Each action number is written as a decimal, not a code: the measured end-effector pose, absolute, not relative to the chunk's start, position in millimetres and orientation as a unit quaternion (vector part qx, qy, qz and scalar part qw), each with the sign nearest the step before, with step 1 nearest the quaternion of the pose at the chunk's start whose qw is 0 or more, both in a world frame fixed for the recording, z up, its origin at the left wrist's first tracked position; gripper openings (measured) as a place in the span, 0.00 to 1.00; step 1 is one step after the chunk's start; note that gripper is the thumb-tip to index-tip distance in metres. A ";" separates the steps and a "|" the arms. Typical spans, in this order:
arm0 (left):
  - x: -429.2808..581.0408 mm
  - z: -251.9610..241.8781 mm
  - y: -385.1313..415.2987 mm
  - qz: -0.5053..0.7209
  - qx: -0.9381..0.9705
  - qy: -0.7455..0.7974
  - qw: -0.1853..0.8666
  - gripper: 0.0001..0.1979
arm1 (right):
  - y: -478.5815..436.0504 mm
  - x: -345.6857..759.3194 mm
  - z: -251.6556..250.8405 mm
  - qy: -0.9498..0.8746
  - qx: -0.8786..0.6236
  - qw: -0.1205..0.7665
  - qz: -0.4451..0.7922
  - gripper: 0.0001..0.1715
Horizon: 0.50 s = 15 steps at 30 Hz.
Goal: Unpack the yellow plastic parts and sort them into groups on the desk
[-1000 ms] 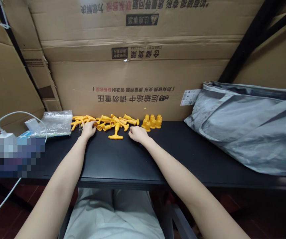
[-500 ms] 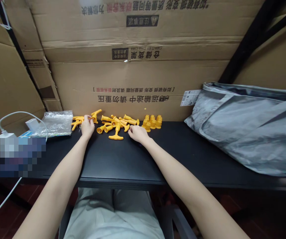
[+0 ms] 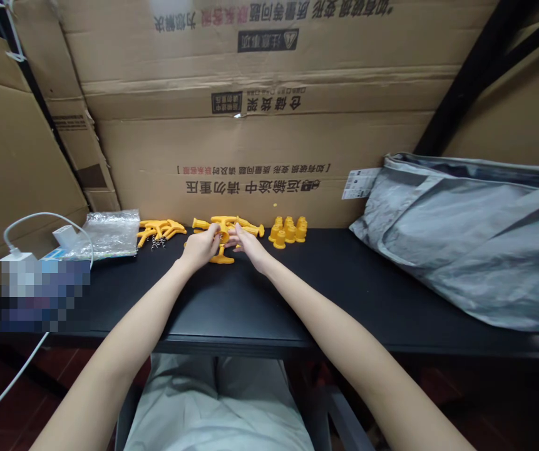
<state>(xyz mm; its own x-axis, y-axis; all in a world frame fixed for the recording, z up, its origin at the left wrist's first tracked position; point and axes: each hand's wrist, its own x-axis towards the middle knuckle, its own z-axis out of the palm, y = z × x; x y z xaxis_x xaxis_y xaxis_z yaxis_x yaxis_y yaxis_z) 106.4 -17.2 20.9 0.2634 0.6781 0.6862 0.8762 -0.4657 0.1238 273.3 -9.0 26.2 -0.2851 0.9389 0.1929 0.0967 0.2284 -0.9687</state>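
Over the middle of the table, my left hand (image 3: 200, 248) is closed on a yellow plastic T-handled corkscrew (image 3: 224, 237), its round cup end facing me. Close against its right side is my right hand (image 3: 253, 249), fingers stretched out and apart; whether they touch it I cannot tell. Behind and below the hands lie several more yellow corkscrews, partly hidden, one with its T-handle (image 3: 222, 259) pointing toward me. To the left is a pile of yellow handles (image 3: 161, 228) with metal spirals. Bell-shaped yellow cups (image 3: 280, 238) stand grouped on the right.
A clear plastic bag (image 3: 112, 233) lies left of the handles, beside a white charger (image 3: 18, 269) with a cable and a blurred-out object. A grey fabric bag (image 3: 466, 250) fills the right side. Cardboard (image 3: 250, 141) walls the back of the black table (image 3: 250, 307).
My left hand has moved right from the handle pile to the middle, bringing a yellow piece. My right hand has shifted slightly left and its fingers have opened out. The hands now meet.
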 end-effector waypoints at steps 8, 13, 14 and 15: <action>112.9 27.8 -31.0 -0.325 -0.848 -0.402 0.119 0.15 | -12.1 275.4 27.9 -0.563 -0.379 0.484 0.552 0.08; 106.4 29.8 -23.6 -0.315 -0.850 -0.394 0.153 0.16 | 1.9 280.3 17.8 -0.585 -0.415 0.517 0.467 0.11; 104.2 29.6 -21.7 -0.315 -0.838 -0.413 0.169 0.16 | 4.5 281.2 15.6 -0.603 -0.410 0.522 0.442 0.11; 101.7 29.2 -19.9 -0.315 -0.823 -0.436 0.184 0.15 | 6.6 281.8 13.7 -0.621 -0.401 0.526 0.421 0.12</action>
